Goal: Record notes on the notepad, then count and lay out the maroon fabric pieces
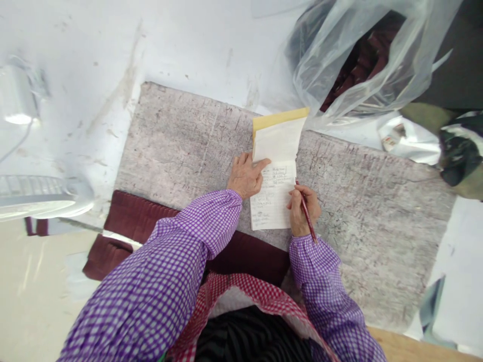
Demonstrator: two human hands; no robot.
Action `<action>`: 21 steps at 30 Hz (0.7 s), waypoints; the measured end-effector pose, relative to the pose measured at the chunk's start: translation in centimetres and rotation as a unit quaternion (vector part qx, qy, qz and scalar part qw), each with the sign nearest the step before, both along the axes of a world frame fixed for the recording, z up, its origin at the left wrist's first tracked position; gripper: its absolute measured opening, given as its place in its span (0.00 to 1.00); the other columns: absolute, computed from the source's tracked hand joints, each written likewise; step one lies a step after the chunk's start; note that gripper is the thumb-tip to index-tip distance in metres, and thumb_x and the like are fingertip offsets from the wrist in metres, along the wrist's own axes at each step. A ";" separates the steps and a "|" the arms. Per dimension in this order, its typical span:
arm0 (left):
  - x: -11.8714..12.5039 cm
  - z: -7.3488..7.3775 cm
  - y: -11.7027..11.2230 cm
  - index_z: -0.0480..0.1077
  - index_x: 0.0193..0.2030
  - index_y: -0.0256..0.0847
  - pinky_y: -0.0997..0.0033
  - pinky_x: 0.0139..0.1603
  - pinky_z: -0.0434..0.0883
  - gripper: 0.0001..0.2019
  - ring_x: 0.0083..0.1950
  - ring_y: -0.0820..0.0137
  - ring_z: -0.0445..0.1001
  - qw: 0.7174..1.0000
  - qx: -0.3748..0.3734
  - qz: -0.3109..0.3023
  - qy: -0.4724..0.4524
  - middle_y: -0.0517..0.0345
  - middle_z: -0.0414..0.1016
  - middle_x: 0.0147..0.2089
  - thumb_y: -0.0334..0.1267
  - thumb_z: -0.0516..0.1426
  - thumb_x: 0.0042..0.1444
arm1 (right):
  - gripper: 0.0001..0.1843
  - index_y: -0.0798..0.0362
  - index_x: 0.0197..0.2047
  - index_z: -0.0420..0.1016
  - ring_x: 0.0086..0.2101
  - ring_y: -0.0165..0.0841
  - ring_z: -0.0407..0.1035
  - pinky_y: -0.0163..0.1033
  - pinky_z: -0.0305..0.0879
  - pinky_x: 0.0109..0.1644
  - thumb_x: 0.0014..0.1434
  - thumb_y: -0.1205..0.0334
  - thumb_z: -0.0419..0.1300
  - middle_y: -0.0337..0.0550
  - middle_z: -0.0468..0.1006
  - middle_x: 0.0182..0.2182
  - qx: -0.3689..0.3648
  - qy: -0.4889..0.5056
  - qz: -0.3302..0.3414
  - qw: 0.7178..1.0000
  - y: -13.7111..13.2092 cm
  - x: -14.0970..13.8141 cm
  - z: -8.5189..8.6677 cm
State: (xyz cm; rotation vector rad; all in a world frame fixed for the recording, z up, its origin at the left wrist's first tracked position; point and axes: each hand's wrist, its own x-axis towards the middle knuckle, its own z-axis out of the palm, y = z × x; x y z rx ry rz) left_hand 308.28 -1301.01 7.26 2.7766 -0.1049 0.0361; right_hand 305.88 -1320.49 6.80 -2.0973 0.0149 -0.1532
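Preferably, I would have the left hand (245, 177) press the notebook (279, 138) flat near its fold, fingertips clear of the written lines, and the right hand (306, 208) pinch the pencil (308, 219) lightly, wrist low for even strokes.

Grip, left: nothing grasped; index finger extended over the page's left side. Grip, right: thumb and fingers closed about the pencil, its far end by the page's right edge.

Location, notebook: open on the grey mat (377, 216), between the hands, yellow cover uppermost in view.

Counts on my feed: notebook, one; pencil, one; hands, two; mat, one; plastic bag (426, 45), one, beyond the mat, holding dark red material, pieces uncountable; dark red cloth strips (256, 254), at least two, partly hidden by the left sleeve (151, 271).
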 end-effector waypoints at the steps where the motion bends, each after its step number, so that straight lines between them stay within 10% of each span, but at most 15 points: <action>1: 0.0 0.0 0.0 0.68 0.60 0.45 0.51 0.50 0.64 0.23 0.52 0.54 0.62 1.000 0.001 -0.001 -0.001 0.45 0.68 0.50 0.32 0.51 0.57 | 0.15 0.51 0.43 0.71 0.19 0.26 0.66 0.35 0.65 0.25 0.63 0.49 0.55 0.36 0.75 0.28 0.001 -0.001 0.002 1.000 0.0 0.0 0.0; 21: -0.4 0.4 -0.2 0.64 0.63 0.44 0.54 0.51 0.62 0.25 0.52 0.54 0.62 1.000 0.004 0.006 -0.014 0.45 0.67 0.50 0.31 0.50 0.58 | 0.15 0.51 0.44 0.72 0.18 0.27 0.65 0.35 0.65 0.26 0.62 0.50 0.56 0.31 0.72 0.20 0.005 -0.009 -0.008 1.000 -0.1 0.0 -0.1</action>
